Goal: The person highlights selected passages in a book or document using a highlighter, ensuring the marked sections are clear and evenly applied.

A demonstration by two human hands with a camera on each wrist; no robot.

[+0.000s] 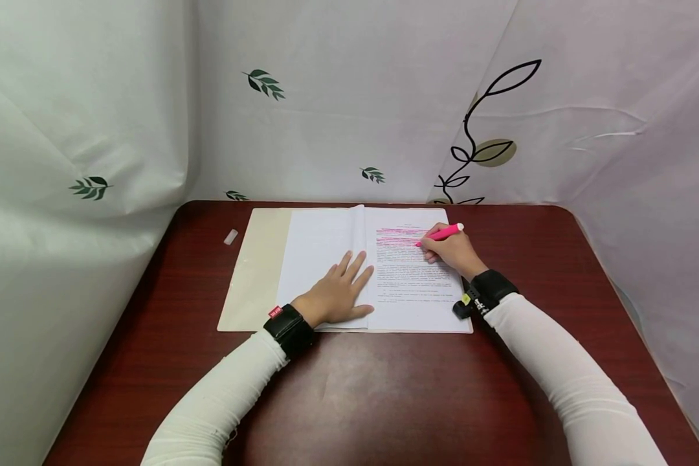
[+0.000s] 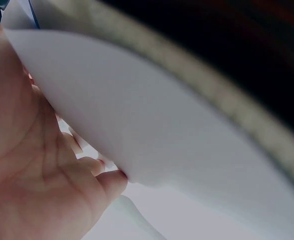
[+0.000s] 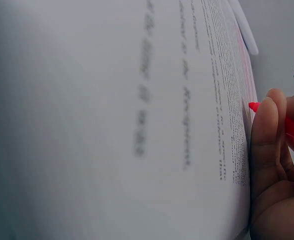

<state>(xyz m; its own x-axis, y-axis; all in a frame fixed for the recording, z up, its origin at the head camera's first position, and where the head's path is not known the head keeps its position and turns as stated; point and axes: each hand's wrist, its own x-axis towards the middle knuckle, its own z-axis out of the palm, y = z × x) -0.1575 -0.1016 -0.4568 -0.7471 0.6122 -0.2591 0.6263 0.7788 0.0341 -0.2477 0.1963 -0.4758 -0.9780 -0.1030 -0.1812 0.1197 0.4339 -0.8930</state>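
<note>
From the head view, I see a beige folder [image 1: 256, 272] lying spread on the table [image 1: 413, 395], with a printed page [image 1: 410, 288] on its right half whose upper lines are streaked pink. The right hand [image 1: 454, 251] has a pink highlighter [image 1: 447, 232] slanted over that page, its tip at the lowest streaked lines. I'd say a level, light drag along each row, lifting at the row's end, would keep the marking neat. The left hand [image 1: 339, 294] lies on the facing sheets [image 1: 303, 259], fingers spread wide apart and holding nothing; firm, even pressure there should stop the papers creeping.

From the left wrist, a white sheet bows up close beside the palm, and some fingertips seem to touch paper; how hard they press, I can't tell.

From the right wrist, the fingers are closed around the highlighter near its tip, thumb and fingertips drawn together. The nib pokes out just beyond them, next to the pink lines; that short hold should give good control, provided the hand doesn't smear the fresh ink
</note>
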